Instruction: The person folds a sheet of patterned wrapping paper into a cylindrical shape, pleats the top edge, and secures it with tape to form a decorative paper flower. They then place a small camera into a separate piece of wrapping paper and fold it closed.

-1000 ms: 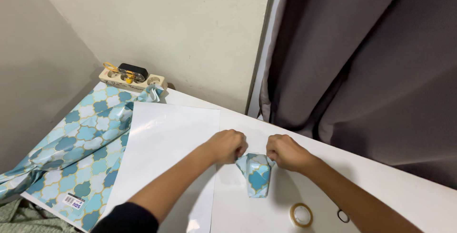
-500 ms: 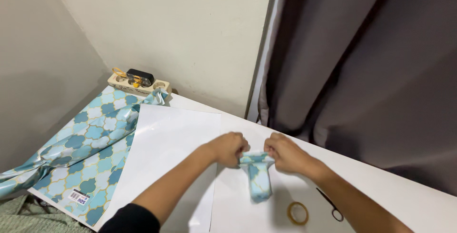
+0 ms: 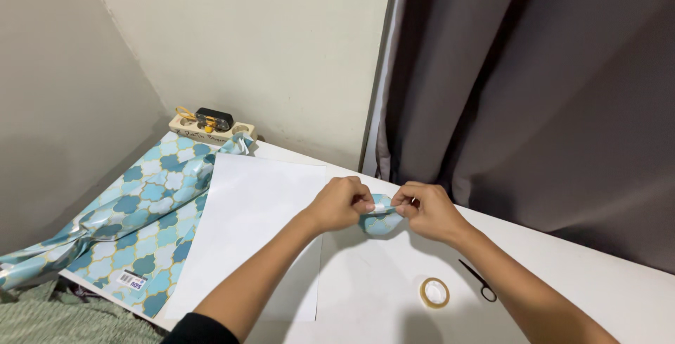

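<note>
Blue-patterned wrapping covers the small parcel (image 3: 380, 219) that you hold between your two hands, just above the white counter (image 3: 598, 281) near its back edge, in front of the dark curtain (image 3: 534, 91). The parcel's long axis runs left to right, from one hand to the other, so each hand has an end of it and neither is nearer than the other. Your left hand (image 3: 342, 202) is curled shut over the parcel's left end, knuckles up. Your right hand (image 3: 427, 210) is closed on the right end, thumb and fingertips pinching the paper at the top, where a pale strip shows between the two hands; whether that strip is tape or the paper's white underside is too small to tell. Most of the parcel is hidden by your fingers, with only its rounded lower side showing below them.

Outward from there: a roll of clear tape (image 3: 434, 292) lies flat on the counter, near your right forearm, and a pair of black scissors (image 3: 479, 280) lies just to its right, closed. To your left a large sheet of white paper (image 3: 260, 210) is spread under your left forearm. Beyond it a wide sheet of the same blue patterned wrapping paper (image 3: 140, 217) runs off the counter's left edge. At the far left corner, against the wall, sits a pale power strip (image 3: 211, 127) with a black plug in it.
</note>
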